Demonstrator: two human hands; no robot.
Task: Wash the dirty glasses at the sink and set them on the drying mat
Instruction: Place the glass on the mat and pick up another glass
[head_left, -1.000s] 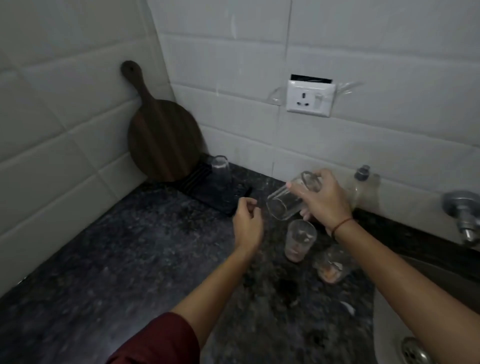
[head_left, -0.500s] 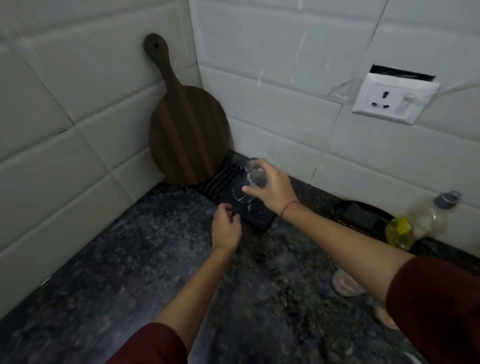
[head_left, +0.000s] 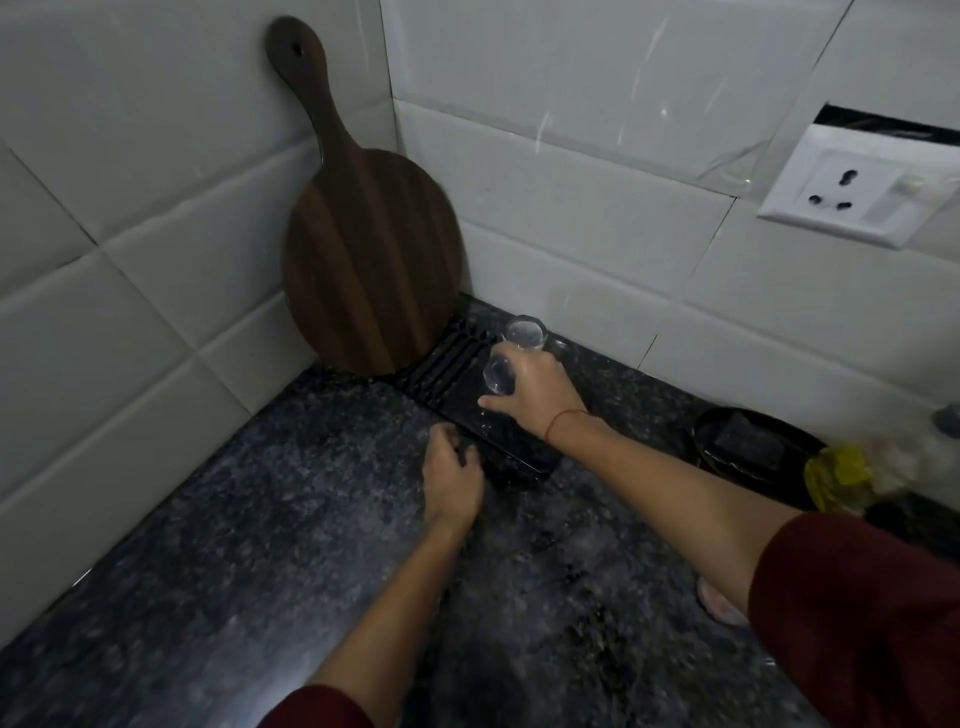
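A black ribbed drying mat (head_left: 447, 364) lies in the counter's corner. My right hand (head_left: 535, 389) grips a clear glass (head_left: 497, 375) and holds it down on the mat. A second clear glass (head_left: 527, 332) stands on the mat just behind it, near the wall. My left hand (head_left: 452, 475) rests with curled fingers on the counter at the mat's near edge and holds nothing. Part of a dirty glass (head_left: 719, 605) with a pinkish residue shows under my right forearm at the lower right.
A round dark wooden cutting board (head_left: 369, 249) leans in the tiled corner behind the mat. A black dish with a sponge (head_left: 748, 441) and a yellow-labelled soap bottle (head_left: 852, 475) stand at the right. A wall socket (head_left: 852, 195) is mounted above. Dark speckled counter (head_left: 260, 519) fills the foreground.
My right hand carried the clear glass from above the dirty glasses leftward to the mat and lowered it beside the standing glass. My left hand moved to the mat's edge.
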